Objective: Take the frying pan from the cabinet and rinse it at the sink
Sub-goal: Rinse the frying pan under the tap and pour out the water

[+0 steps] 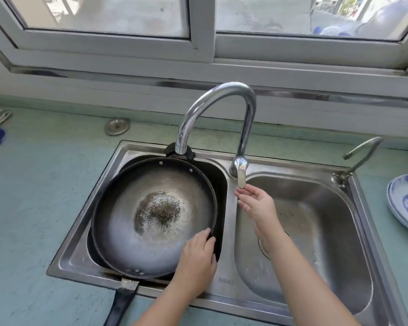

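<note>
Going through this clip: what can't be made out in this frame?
All in the head view:
The end of the frying pan handle is cut off by the bottom edge.
The drain of the left basin is hidden under the pan.
The right basin drain is partly behind the right forearm.
The gap is too small to tell whether the right hand touches the faucet lever.
The plate is cut off by the right edge.

You have one view, from the wide-angle camera on your head. It looks forward and steeply down, close over the sink [229, 274], which fills the frame from centre to six o'clock. The window [201, 27] spans twelve o'clock; the counter [33, 196] lies at nine.
</note>
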